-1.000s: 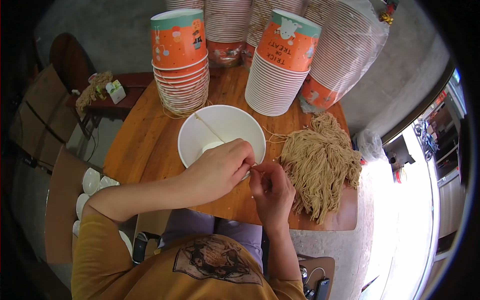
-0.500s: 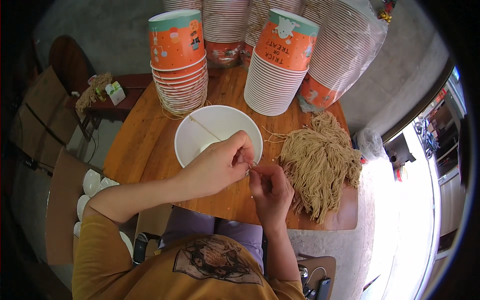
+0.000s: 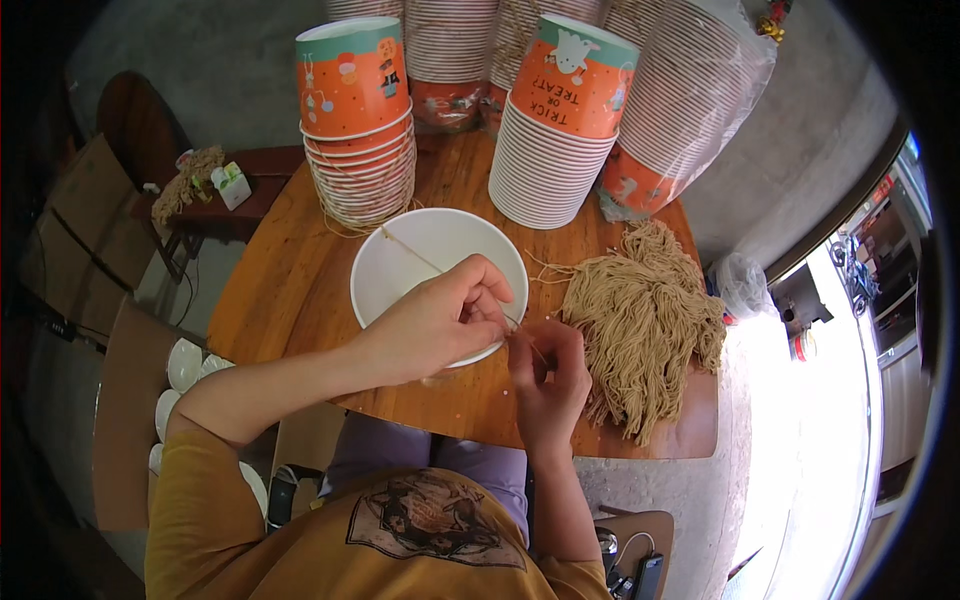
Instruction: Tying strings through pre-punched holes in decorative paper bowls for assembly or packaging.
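A thin tan cord (image 3: 408,246) runs from the far left rim of a white paper bucket (image 3: 440,228) across its mouth to my hands. My left hand (image 3: 445,312) is over the bucket's near side, fingers pinched on the cord. Just right of it, my right hand (image 3: 548,375) pinches the cord too, and a short end shows by its fingers. The fingertips of the two hands nearly meet at the bucket's near right rim. To the right of my right hand lies a big bundle of tan cords (image 3: 645,330). The exact shape of the cord between the fingertips is too small to make out.
On the wooden table (image 3: 280,290), an orange-and-green bucket stack (image 3: 355,90) wound with cord stands behind on the left. Another stack (image 3: 553,160) stands behind on the right. Plastic-wrapped stacks (image 3: 690,100) line the wall. White bowls (image 3: 183,365) lie at the lower left.
My right hand has shifted slightly right, drawing a short end of cord into view by its fingers. My left hand stays over the bucket, its fingers a little changed.
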Demonstrator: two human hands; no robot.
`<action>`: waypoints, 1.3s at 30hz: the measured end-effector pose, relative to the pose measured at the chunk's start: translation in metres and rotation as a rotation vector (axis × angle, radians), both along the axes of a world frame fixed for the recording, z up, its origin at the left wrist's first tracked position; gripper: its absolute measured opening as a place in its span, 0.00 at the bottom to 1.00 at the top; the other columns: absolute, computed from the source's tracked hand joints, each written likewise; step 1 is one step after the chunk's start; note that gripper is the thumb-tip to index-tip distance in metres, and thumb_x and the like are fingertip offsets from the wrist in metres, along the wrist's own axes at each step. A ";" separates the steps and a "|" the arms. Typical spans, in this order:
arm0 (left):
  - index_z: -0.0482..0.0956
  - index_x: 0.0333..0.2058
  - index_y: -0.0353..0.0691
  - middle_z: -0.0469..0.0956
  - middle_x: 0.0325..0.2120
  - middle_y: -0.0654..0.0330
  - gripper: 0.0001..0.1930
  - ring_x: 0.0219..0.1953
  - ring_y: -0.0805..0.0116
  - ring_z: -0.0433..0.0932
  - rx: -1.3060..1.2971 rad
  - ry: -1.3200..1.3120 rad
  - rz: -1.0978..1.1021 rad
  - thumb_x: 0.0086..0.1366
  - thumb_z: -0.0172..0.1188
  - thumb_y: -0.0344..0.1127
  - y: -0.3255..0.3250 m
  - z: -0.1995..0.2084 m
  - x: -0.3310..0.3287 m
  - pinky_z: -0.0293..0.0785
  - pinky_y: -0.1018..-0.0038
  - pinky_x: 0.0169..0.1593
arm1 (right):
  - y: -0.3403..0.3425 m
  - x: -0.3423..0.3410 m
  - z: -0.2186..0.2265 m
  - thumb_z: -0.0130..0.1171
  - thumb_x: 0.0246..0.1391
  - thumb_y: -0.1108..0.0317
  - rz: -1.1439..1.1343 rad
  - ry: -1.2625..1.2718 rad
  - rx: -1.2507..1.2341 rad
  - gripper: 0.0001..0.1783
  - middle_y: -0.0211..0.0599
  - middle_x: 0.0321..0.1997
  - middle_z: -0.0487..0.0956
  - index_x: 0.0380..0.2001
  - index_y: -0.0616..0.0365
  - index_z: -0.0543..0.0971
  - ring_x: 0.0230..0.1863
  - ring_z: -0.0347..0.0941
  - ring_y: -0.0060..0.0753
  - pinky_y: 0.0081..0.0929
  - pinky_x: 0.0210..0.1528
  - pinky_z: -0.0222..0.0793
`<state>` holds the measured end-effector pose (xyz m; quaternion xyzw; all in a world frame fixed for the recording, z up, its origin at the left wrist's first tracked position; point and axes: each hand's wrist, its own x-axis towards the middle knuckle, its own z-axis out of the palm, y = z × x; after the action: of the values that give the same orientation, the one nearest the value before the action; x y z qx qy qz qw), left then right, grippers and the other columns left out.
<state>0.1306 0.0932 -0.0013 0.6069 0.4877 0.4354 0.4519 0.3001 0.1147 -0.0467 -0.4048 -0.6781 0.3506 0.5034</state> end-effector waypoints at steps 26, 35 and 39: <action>0.65 0.45 0.38 0.70 0.30 0.65 0.10 0.32 0.76 0.70 0.005 0.217 -0.008 0.66 0.53 0.26 -0.001 0.010 0.010 0.69 0.77 0.37 | 0.004 0.002 -0.002 0.60 0.54 0.76 0.096 0.097 -0.074 0.06 0.24 0.28 0.76 0.35 0.59 0.75 0.28 0.68 0.10 0.12 0.31 0.65; 0.68 0.37 0.35 0.71 0.36 0.50 0.05 0.39 0.51 0.73 0.299 0.522 0.063 0.63 0.53 0.27 -0.004 0.004 0.012 0.70 0.62 0.43 | 0.010 0.004 -0.018 0.58 0.56 0.77 0.198 0.323 -0.148 0.05 0.23 0.31 0.76 0.37 0.59 0.75 0.30 0.68 0.10 0.11 0.32 0.64; 0.69 0.36 0.35 0.71 0.36 0.51 0.04 0.39 0.50 0.73 0.320 0.546 0.084 0.63 0.52 0.27 -0.004 0.003 0.012 0.70 0.62 0.43 | 0.010 0.004 -0.017 0.58 0.56 0.77 0.208 0.338 -0.140 0.06 0.22 0.31 0.76 0.37 0.59 0.74 0.30 0.68 0.10 0.11 0.32 0.64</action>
<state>0.1429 0.0896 0.0019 0.7441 0.5409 0.3460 0.1847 0.3038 0.1244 -0.0638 -0.3020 -0.5961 0.5099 0.5417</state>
